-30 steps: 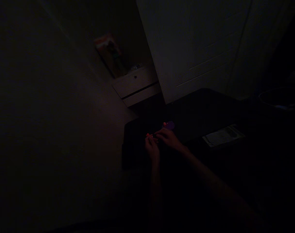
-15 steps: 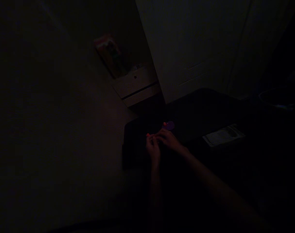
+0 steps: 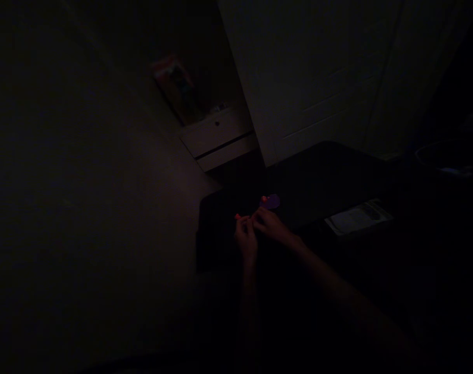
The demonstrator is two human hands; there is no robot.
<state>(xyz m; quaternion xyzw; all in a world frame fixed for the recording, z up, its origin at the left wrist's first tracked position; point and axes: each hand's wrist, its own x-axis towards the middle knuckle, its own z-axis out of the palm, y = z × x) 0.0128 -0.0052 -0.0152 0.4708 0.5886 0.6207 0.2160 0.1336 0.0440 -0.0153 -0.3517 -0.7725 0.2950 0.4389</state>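
The left hand (image 3: 246, 241) and right hand (image 3: 273, 224) meet low over the tabletop (image 3: 318, 171), fingers curled inward and nearly touching. In this darkness I cannot tell what either one pinches. A small orange-red piece (image 3: 237, 216) shows right at the left hand's fingertips; a purple item (image 3: 274, 201), with an orange-red bit (image 3: 264, 199) at its left end, sits just beyond the right hand.

I judge the step in hand to be fine two-handed fingertip work on the small piece; the next move calls for steady hands and, for me, more light. The left forearm reaches almost straight toward the far side, while the right slants in from the near right.
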